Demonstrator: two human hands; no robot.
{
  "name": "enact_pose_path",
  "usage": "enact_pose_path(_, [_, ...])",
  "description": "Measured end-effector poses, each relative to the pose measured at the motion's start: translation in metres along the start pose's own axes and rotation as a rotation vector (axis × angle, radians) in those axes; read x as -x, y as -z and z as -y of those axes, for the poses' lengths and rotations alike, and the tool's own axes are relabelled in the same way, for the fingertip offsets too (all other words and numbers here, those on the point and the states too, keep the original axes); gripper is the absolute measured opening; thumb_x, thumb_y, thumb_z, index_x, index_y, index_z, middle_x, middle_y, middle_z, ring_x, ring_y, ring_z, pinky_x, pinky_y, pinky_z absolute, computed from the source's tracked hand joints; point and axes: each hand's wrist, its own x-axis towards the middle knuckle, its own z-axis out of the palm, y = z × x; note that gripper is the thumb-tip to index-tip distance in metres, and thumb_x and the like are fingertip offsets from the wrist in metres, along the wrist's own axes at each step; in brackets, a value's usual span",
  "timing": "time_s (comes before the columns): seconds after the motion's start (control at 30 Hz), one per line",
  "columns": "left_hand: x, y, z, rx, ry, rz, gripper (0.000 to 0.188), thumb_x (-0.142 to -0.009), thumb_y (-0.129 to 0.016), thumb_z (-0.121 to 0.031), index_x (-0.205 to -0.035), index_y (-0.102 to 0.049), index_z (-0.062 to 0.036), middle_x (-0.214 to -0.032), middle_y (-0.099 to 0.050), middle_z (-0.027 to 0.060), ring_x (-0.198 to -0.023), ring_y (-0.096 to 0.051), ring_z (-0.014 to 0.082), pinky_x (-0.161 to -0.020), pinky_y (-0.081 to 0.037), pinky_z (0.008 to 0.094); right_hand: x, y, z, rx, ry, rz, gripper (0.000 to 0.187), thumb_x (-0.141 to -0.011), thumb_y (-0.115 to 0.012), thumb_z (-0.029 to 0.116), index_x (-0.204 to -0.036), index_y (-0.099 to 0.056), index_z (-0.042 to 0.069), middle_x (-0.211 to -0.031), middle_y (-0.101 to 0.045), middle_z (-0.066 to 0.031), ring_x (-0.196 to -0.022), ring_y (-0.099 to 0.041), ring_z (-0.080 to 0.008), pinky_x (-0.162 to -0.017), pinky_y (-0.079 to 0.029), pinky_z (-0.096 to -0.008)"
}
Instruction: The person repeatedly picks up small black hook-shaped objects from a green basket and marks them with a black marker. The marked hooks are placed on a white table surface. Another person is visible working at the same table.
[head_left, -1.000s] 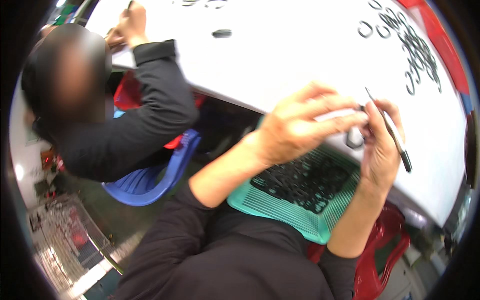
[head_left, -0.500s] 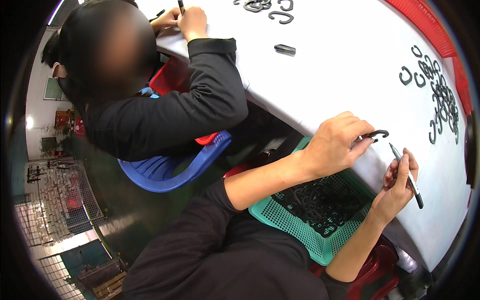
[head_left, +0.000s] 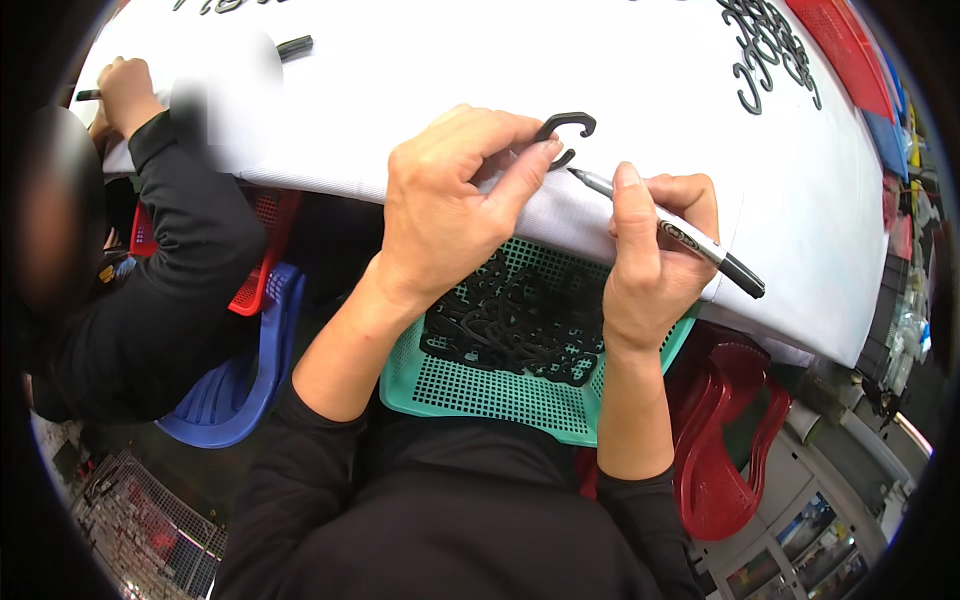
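Observation:
Between its thumb and fingers, my left hand (head_left: 455, 190) pinches a black C-shaped hook (head_left: 572, 120) above the near edge of the white-covered table. My right hand (head_left: 655, 255) grips a marker pen (head_left: 695, 240) with a grey-white barrel and black end. The marker's tip points at the lower end of the hook, very close to it; whether they touch I cannot tell. Below both hands, at my lap, a green plastic basket (head_left: 480, 398) holds many black pieces (head_left: 510, 325), partly hidden by my forearms.
More black C-shaped hooks (head_left: 765, 45) lie at the table's far right, beside a red basket (head_left: 845, 50). A black pen cap (head_left: 296, 47) rests on the white tablecloth (head_left: 340, 110). At left a co-worker's hand (head_left: 130, 95) holds a pen. Blue (head_left: 225, 400) and dark red (head_left: 720, 450) chairs flank me.
My view has swung right, so the table, hands and co-worker appear further left. The marker tip is now closer to the hook; both hands keep their holds.

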Motion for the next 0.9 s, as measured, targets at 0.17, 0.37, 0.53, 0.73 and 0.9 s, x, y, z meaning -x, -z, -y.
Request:
enact_pose_path(0.17, [-0.0019,0.0014,0.001,-0.014,-0.019,0.0,0.01,-0.079,-0.07,-0.002,-0.089,-0.069,0.001,-0.076,-0.068,0.005,-0.063,-0.06,0.0077,-0.057,-0.047,0.0206,-0.0012,-0.0047,-0.0041,0.008,0.016,0.013,0.019,-0.081,-0.066,0.002,-0.073,-0.05,0.002,-0.063,-0.05,0.001,-0.054,-0.043,-0.0022,-0.047,-0.033,-0.0178])
enact_pose_path(0.37, [-0.0033,-0.0016,0.0015,-0.04,-0.046,-0.028,0.01,-0.079,-0.07,-0.005,-0.087,-0.069,0.0006,-0.072,-0.067,0.0031,-0.058,-0.057,0.0058,-0.053,-0.044,0.0198,-0.0019,-0.0065,-0.0072,0.039,0.022,0.02,0.019,-0.081,-0.066,0.002,-0.073,-0.05,0.002,-0.063,-0.05,0.0008,-0.053,-0.043,-0.002,-0.047,-0.034,-0.0175])
enact_pose_path(0.53, [-0.0039,-0.003,0.0013,-0.027,-0.043,-0.029,0.009,-0.079,-0.07,-0.004,-0.087,-0.069,0.0004,-0.071,-0.066,0.0028,-0.058,-0.056,0.0055,-0.053,-0.043,0.0196,-0.0027,-0.0067,-0.0073,0.042,0.024,0.02,0.019,-0.081,-0.067,0.001,-0.073,-0.05,0.002,-0.062,-0.051,0.0012,-0.052,-0.044,-0.0017,-0.046,-0.035,-0.0169])
enact_pose_path(0.73, [-0.0036,-0.0053,0.0014,0.014,0.0,-0.054,0.011,-0.075,-0.073,-0.009,-0.08,-0.066,-0.0024,-0.07,-0.064,0.0058,-0.057,-0.057,0.0158,-0.052,-0.045,0.0258,-0.0028,-0.007,-0.0071,0.057,0.026,0.019,0.019,-0.08,-0.068,0.001,-0.073,-0.05,0.002,-0.062,-0.051,0.0013,-0.053,-0.044,-0.0014,-0.046,-0.035,-0.0167])
enact_pose_path(0.9, [-0.0041,-0.0035,0.003,-0.037,-0.07,-0.031,0.009,-0.079,-0.071,-0.004,-0.087,-0.069,0.0003,-0.071,-0.066,0.003,-0.058,-0.056,0.0058,-0.053,-0.044,0.0197,-0.0033,-0.0073,-0.0075,0.064,0.035,0.02,0.02,-0.08,-0.068,0.001,-0.072,-0.05,0.003,-0.062,-0.051,0.0013,-0.052,-0.043,-0.0014,-0.046,-0.034,-0.0169])
